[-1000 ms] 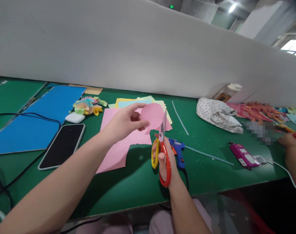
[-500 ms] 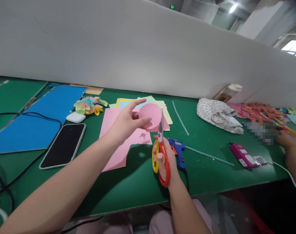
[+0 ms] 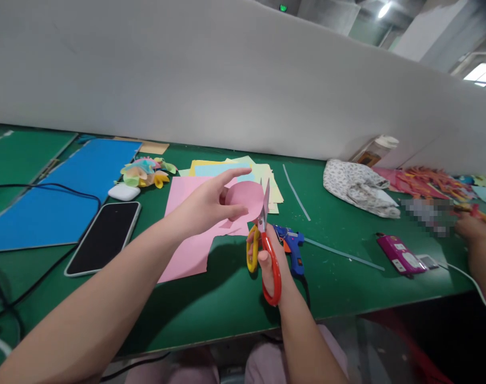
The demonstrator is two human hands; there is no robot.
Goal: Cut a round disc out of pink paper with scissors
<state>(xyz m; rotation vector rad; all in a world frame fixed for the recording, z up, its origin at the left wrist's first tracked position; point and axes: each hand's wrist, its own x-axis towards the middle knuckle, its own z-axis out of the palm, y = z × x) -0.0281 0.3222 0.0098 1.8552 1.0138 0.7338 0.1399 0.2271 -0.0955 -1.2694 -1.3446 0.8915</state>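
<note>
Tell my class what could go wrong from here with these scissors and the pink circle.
The left hand has its thumb near the open blades of the scissors, so a slip might nick it.
The pink paper circle is held up in the air with its edge at the blades; it could bend and the cut stray.
The blue glue gun lies close beside the right hand, which might knock it; whether it is hot cannot be seen.
</note>
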